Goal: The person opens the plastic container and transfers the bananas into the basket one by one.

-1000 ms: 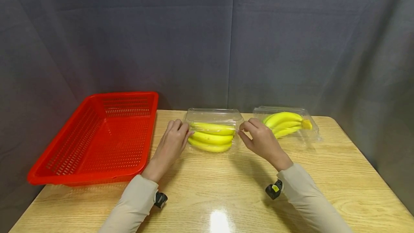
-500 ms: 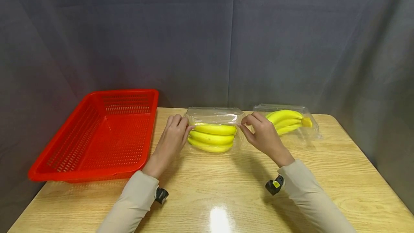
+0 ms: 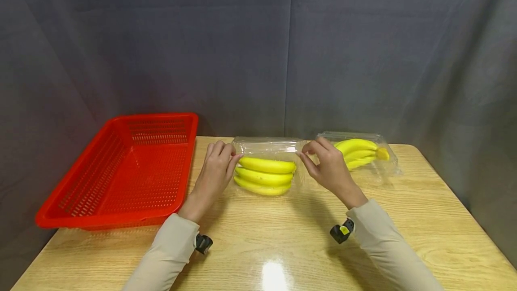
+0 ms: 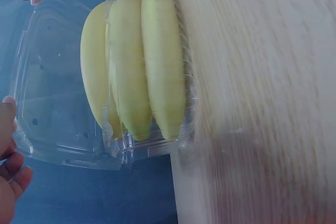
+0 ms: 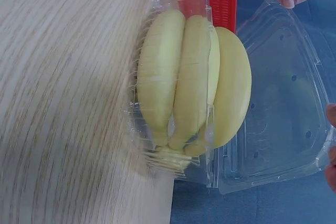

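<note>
A clear plastic clamshell box sits on the table with a bunch of bananas in its base. Its clear lid stands raised at an angle behind the fruit. My left hand pinches the lid's left corner between thumb and fingers. At the right corner, my right hand pinches the lid in the same way. Both wrist views show the lid stretched between the two hands, with the bananas uncovered along the upper side.
To the left stands a red plastic basket with slotted walls. A second clear clamshell box with bananas lies at the back right, partly behind my right hand. Grey cloth hangs behind the wooden table.
Both hands have risen slightly with the lid's corners, and the lid has swung up and back. The bananas show more plainly in front of it. Basket and second box stay put.
</note>
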`<state>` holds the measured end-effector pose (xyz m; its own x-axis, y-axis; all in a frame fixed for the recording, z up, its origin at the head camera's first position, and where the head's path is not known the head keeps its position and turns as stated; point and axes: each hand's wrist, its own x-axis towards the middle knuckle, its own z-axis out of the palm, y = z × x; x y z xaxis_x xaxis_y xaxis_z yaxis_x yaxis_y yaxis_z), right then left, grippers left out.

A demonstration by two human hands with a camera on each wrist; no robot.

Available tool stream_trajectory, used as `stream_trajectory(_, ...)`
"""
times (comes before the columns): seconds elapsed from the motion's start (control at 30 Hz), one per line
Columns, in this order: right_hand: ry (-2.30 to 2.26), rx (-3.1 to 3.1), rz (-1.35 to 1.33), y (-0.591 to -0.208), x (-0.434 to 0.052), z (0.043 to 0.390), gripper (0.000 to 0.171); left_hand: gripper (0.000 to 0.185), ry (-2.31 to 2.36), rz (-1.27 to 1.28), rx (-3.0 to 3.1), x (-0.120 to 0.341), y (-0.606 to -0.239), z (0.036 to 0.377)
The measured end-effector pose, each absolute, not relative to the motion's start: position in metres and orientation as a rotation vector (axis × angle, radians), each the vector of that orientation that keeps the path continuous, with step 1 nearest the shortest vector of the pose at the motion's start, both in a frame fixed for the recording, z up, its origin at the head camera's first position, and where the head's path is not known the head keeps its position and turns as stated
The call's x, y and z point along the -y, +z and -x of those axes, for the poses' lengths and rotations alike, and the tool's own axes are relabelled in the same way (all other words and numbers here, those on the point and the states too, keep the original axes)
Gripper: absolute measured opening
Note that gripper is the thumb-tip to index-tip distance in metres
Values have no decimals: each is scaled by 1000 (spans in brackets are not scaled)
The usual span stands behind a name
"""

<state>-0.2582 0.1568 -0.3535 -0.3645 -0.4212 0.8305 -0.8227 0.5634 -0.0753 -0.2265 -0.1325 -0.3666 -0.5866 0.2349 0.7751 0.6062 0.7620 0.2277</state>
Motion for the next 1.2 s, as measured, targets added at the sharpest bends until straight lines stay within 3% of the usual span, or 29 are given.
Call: stream_trajectory(1.2, 829, 1900, -863, -349, -157, 266, 13, 13, -1012, 500, 1997, 126, -363, 239)
